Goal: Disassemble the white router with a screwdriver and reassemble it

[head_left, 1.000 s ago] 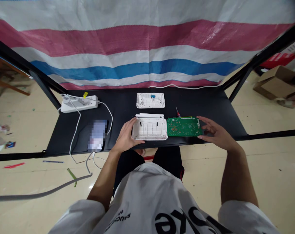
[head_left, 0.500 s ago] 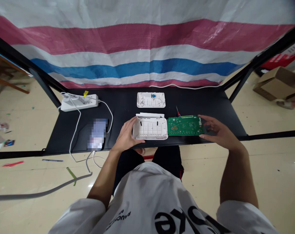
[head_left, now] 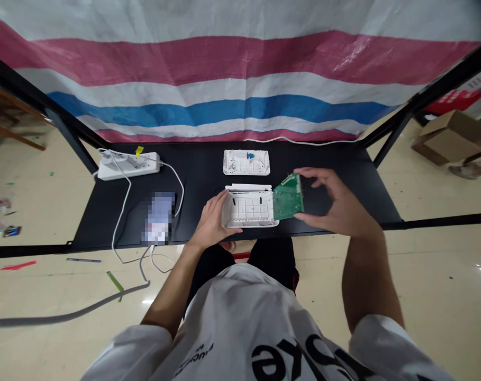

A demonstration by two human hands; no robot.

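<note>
A white plastic housing [head_left: 248,209] lies open side up near the front edge of the black table, a white bar along its far side. Around its left end my left hand [head_left: 214,219] is closed, thumb at the near edge and fingers at the far one. My right hand [head_left: 335,203] grips a green circuit board [head_left: 287,198] by its right edge, between thumb and fingers. The board is tilted, right end raised, its left edge at the housing's right end. Behind them lies a second white housing half [head_left: 246,162] with a small blue part in it.
On the left stand a white power strip [head_left: 129,165] with cables and a phone with a blurred screen [head_left: 160,217]. A striped sheet [head_left: 240,63] hangs behind the black table [head_left: 196,159]. Black frame posts rise on both sides.
My right hand has lifted the circuit board's right end and swung it leftward, so the board went from flat to tilted. My left hand and the housing have shifted slightly right.
</note>
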